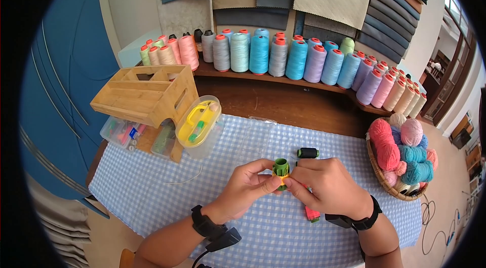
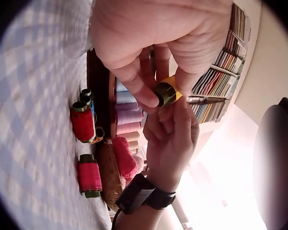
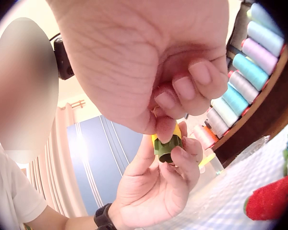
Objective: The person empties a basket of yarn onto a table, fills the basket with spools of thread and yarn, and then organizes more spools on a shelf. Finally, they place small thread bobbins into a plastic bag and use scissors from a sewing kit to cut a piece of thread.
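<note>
Over the table, my left hand (image 1: 245, 187) grips a small green thread spool (image 1: 281, 165) wound with yellow thread (image 1: 277, 180). The spool stands roughly upright in the head view, its hollow green end showing. Against the spool's right side, my right hand (image 1: 331, 183) has thumb and finger pinched on the yellow thread, its other fingers curled in. A fine yellow strand shows by those fingers in the right wrist view. Beneath the right hand lies a bright pink thread spool (image 2: 90, 176), partly covered in the head view. Beyond the hands is a black thread spool (image 1: 308, 153).
A red spool (image 2: 82, 122) is near other small spools. At left, a wooden organizer (image 1: 136, 91) stands beside a yellow-trayed clear box (image 1: 199, 121). A basket (image 1: 372, 159) of yarn balls sits at right; a row of thread cones (image 1: 259, 55) lines the back shelf.
</note>
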`<act>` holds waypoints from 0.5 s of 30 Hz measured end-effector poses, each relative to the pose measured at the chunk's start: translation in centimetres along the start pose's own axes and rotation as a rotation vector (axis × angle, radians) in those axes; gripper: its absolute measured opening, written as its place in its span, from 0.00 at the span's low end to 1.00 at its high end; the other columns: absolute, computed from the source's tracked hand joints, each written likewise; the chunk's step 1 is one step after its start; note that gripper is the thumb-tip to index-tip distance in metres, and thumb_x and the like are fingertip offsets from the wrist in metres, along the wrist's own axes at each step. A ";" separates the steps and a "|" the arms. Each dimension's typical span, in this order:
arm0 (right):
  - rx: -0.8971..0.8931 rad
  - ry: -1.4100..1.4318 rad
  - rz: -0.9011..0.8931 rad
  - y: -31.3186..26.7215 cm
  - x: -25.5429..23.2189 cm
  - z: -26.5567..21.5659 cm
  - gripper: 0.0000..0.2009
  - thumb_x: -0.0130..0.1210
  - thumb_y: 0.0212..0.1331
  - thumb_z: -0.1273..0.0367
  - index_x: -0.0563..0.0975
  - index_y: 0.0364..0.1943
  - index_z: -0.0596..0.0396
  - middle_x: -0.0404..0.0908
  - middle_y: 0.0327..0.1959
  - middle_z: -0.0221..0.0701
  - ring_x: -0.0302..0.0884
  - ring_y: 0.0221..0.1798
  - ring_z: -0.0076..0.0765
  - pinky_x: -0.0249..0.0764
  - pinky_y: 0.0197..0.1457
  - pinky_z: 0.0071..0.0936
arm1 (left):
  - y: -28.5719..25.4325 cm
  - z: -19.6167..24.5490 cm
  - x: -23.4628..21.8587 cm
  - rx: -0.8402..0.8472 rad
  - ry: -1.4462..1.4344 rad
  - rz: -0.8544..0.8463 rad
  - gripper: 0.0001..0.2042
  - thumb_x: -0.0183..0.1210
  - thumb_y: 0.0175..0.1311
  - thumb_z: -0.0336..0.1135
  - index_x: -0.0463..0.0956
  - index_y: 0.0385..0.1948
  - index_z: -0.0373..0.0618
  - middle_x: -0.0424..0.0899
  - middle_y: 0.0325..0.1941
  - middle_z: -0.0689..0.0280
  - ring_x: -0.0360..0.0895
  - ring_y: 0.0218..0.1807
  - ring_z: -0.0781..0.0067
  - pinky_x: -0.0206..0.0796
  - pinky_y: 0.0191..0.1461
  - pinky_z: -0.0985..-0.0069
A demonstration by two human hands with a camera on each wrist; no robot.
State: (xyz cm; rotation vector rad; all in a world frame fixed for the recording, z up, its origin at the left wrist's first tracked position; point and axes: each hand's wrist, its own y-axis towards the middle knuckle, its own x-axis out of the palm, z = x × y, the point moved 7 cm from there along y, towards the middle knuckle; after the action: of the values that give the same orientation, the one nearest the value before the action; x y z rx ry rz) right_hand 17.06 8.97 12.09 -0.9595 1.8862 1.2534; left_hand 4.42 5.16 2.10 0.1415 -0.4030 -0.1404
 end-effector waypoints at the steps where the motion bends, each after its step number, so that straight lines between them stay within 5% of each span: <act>1: -0.002 -0.006 -0.005 0.0 0.0 0.0 0.08 0.61 0.60 0.68 0.79 0.27 0.55 0.76 0.21 0.30 0.77 0.23 0.40 0.74 0.24 0.36 | 0.0 0.0 -0.1 0.004 -0.026 0.011 0.17 0.60 0.73 0.37 0.74 0.56 0.35 0.81 0.53 0.61 0.81 0.53 0.72 0.78 0.57 0.71; 15: 0.035 -0.044 0.042 0.1 -1.3 0.1 0.08 0.65 0.56 0.68 0.81 0.23 0.54 0.77 0.20 0.29 0.78 0.23 0.39 0.74 0.24 0.34 | 0.0 0.2 -0.4 -0.054 -0.007 0.084 0.13 0.57 0.73 0.33 0.77 0.53 0.34 0.83 0.48 0.61 0.80 0.46 0.73 0.76 0.53 0.71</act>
State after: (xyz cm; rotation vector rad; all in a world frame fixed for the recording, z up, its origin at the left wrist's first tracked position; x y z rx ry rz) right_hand 17.68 9.38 13.18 -0.8716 1.8973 1.2519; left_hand 4.00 5.22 2.09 0.0709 -0.4107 -0.0690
